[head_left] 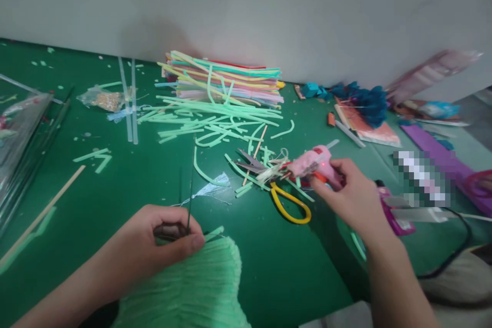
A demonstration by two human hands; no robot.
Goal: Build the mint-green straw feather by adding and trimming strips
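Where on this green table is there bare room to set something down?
Bare patches: between the left hand and the yellow-handled scissors, and left of centre between the wooden stick and the thin wire. Crowded: around the strip pile, and right of the right hand.

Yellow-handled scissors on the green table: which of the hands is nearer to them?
Right. The right hand, gripping the pink glue gun, sits just right of the yellow-handled scissors. The left hand pinches a thin wire at the green pleated paper, farther off to their lower left.

L hand (161, 246) bare | R hand (351, 195) bare | forearms uncovered, no sleeves/rings/watch visible | fingers ungloved
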